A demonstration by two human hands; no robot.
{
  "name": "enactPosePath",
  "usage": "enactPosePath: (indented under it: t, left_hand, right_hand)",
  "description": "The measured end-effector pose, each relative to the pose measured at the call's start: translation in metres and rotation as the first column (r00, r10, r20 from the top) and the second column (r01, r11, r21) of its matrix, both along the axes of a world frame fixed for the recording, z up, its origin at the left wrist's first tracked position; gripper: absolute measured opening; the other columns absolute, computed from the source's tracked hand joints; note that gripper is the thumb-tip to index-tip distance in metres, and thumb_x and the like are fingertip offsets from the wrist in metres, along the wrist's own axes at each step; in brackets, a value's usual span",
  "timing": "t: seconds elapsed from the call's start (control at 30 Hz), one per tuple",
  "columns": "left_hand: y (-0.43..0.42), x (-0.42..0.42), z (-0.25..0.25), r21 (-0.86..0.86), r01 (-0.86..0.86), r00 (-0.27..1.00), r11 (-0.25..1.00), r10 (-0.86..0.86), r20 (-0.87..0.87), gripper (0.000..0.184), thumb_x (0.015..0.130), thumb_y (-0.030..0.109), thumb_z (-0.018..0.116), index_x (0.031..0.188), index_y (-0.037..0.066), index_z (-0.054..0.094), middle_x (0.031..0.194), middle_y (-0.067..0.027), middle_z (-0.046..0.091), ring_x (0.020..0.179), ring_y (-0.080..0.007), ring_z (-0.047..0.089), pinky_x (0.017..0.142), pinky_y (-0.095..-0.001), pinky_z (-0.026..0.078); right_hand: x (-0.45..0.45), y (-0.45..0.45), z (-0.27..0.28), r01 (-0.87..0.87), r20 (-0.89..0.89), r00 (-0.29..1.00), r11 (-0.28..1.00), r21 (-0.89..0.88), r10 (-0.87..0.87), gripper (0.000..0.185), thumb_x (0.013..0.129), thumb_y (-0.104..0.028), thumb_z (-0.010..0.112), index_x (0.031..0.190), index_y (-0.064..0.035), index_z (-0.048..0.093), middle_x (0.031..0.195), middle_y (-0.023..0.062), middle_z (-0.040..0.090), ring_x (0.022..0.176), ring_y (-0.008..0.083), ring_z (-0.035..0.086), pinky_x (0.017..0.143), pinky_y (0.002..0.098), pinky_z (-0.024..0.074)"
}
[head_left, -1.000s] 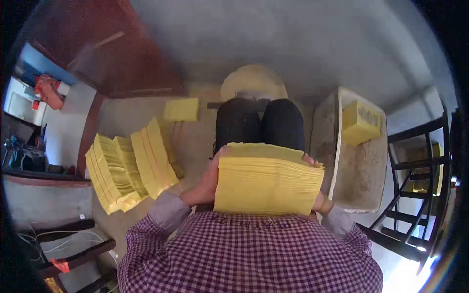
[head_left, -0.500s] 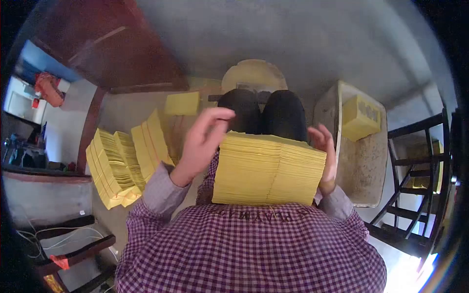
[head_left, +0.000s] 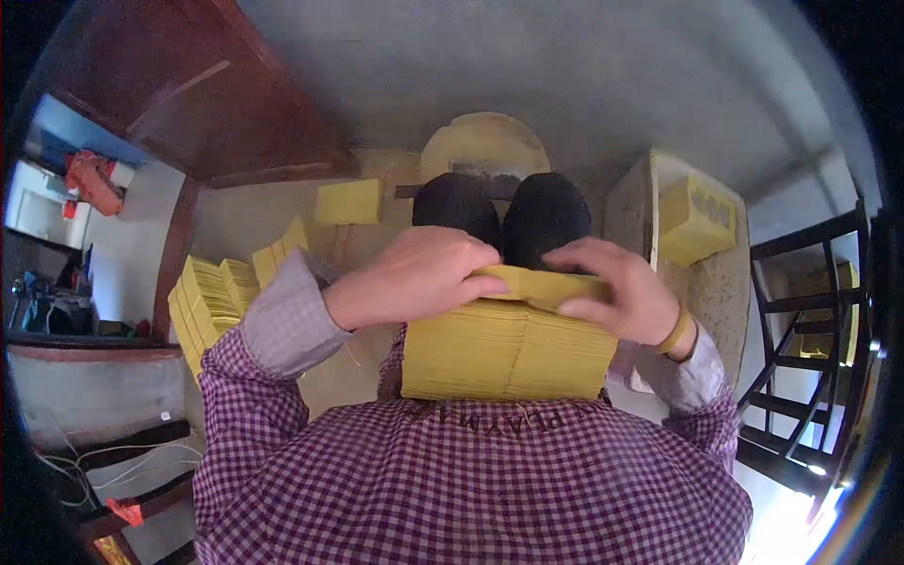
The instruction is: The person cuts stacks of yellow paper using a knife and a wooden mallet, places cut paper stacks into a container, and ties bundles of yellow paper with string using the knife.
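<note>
On my lap stands a thick stack of yellow paper (head_left: 508,356), its many layered edges facing me. Both hands grip a thinner bundle of yellow paper (head_left: 541,285) at the stack's far upper edge; I cannot tell whether it is fully apart from the stack. My left hand (head_left: 424,275) pinches its left end, thumb on the near side. At its right end, my right hand (head_left: 629,290) holds it between thumb and fingers, a yellow band round the wrist. The fingertips behind the bundle are partly hidden.
Tied yellow paper stacks (head_left: 209,299) stand on the floor at left. Another yellow block (head_left: 348,201) lies farther off. At right, a worn trough-like container (head_left: 702,311) holds a yellow paper block (head_left: 697,221). Beyond it is a dark ladder-like frame (head_left: 800,306).
My hands have come inward from the stack's two sides to its far upper edge. Both have closed on a thin bundle of paper there, now raised and tilted toward me.
</note>
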State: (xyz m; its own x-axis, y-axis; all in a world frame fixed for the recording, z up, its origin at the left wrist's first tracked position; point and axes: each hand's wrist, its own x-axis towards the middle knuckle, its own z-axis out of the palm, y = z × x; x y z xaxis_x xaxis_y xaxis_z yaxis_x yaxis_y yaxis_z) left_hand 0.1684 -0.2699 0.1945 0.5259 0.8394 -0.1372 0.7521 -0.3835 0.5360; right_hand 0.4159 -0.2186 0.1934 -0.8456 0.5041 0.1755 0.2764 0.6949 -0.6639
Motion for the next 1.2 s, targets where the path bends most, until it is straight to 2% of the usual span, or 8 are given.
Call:
enactPosePath:
  t: [0.07,0.17,0.27,0.43,0.67,0.73,0.93,1.2]
  left_hand:
    - [0.003,0.001,0.0,0.046,-0.038,0.999,0.998,0.037,0.02,0.025,0.081,0.026,0.057,0.091,0.004,0.059,0.078,-0.0146,0.059,0.076,-0.0312,0.058,0.068,-0.0393,0.045]
    - [0.007,0.008,0.0,0.203,-0.082,0.994,0.976,0.094,-0.052,0.026,0.08,0.026,0.057,0.092,0.003,0.056,0.078,-0.0155,0.059,0.076,-0.0309,0.058,0.068,-0.04,0.045]
    - [0.014,0.009,-0.01,0.399,-0.016,1.0,0.917,0.012,0.011,0.028,0.078,0.027,0.059,0.089,0.001,0.054,0.075,-0.0158,0.057,0.074,-0.0308,0.057,0.066,-0.0408,0.044]
    - [0.028,0.008,-0.025,0.261,0.192,0.976,0.946,-0.213,0.055,0.026,0.077,0.024,0.061,0.075,0.001,0.05,0.066,-0.0139,0.053,0.068,-0.0319,0.055,0.06,-0.0411,0.042]
    - [0.01,0.01,-0.046,0.094,0.173,0.965,0.98,-0.188,0.183,0.024,0.078,0.021,0.059,0.074,-0.001,0.054,0.065,-0.0175,0.054,0.064,-0.034,0.057,0.058,-0.0421,0.044]
    - [0.006,0.008,-0.058,0.149,0.098,0.933,0.984,-0.143,0.331,0.023,0.078,0.021,0.059,0.073,0.0,0.053,0.065,-0.0162,0.054,0.063,-0.0325,0.056,0.057,-0.0404,0.043]
    - [-0.007,0.002,-0.07,0.02,-0.035,0.924,0.999,0.024,0.383,0.02,0.079,0.021,0.06,0.08,0.001,0.056,0.069,-0.0136,0.055,0.064,-0.0288,0.056,0.057,-0.0359,0.043]
    - [-0.009,0.002,-0.053,0.044,-0.057,0.955,0.997,0.041,0.294,0.023,0.081,0.022,0.059,0.094,0.002,0.058,0.084,-0.0137,0.06,0.077,-0.0281,0.059,0.068,-0.0335,0.046]
  right_hand:
    - [-0.012,0.005,0.005,-0.077,0.019,0.997,0.995,0.062,0.076,0.039,0.073,-0.028,0.066,0.1,-0.0028,0.055,0.09,0.0156,0.057,0.085,0.032,0.056,0.073,0.0366,0.0455]
    - [-0.022,0.012,0.003,-0.019,0.157,0.987,0.967,0.252,-0.021,0.031,0.072,-0.027,0.065,0.086,-0.0022,0.052,0.077,0.0143,0.055,0.077,0.0331,0.055,0.066,0.0408,0.0445]
    - [-0.035,0.023,0.0,-0.118,0.213,0.975,0.961,0.25,0.064,0.029,0.074,-0.025,0.063,0.087,-0.002,0.052,0.077,0.015,0.055,0.076,0.034,0.055,0.066,0.0413,0.0447]
    - [-0.036,0.03,-0.02,-0.205,0.166,0.965,0.979,0.006,0.201,0.024,0.076,-0.022,0.06,0.087,-0.0013,0.054,0.079,0.0161,0.056,0.077,0.0348,0.056,0.066,0.0401,0.0447]
    - [-0.03,0.016,-0.036,-0.221,0.032,0.967,0.896,-0.386,0.252,0.019,0.08,-0.017,0.058,0.092,-0.0021,0.057,0.079,0.0163,0.056,0.076,0.0324,0.057,0.065,0.037,0.0441]
    - [-0.03,0.012,-0.043,-0.219,-0.025,0.974,0.897,-0.383,0.227,0.018,0.08,-0.016,0.058,0.091,-0.002,0.057,0.078,0.016,0.055,0.074,0.0313,0.057,0.064,0.036,0.0439]
    - [-0.024,0.0,-0.051,-0.079,-0.021,0.997,0.869,-0.489,0.079,0.016,0.08,-0.014,0.06,0.088,-0.0005,0.056,0.075,0.0132,0.054,0.068,0.0233,0.054,0.063,0.0317,0.0426]
    - [-0.02,0.009,-0.052,-0.056,-0.038,0.998,0.871,-0.488,0.042,0.02,0.084,-0.02,0.056,0.084,-0.0001,0.057,0.076,0.0101,0.057,0.069,0.0183,0.055,0.064,0.0295,0.0434]
